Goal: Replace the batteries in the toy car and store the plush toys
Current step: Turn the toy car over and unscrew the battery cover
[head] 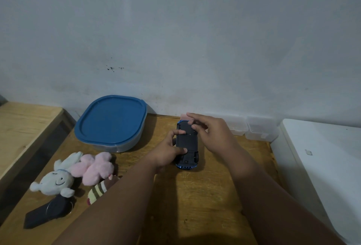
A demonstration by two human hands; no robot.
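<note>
Pinches the upturned toy car [188, 142] by its side with the left hand [166, 152], touches its far end with the right hand [212, 133] spread loosely open; risks skidding it away by pressing unevenly

Blue-lidded container [111, 120], white [55, 180], pink [95, 166] and brown-striped plush toys [97, 191], blue-edged black toy car [187, 143].

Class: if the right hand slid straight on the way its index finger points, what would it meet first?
Probably the small pinkish object behind the toy car, then the wall. The right hand may pass above the object; depth is unclear.
</note>
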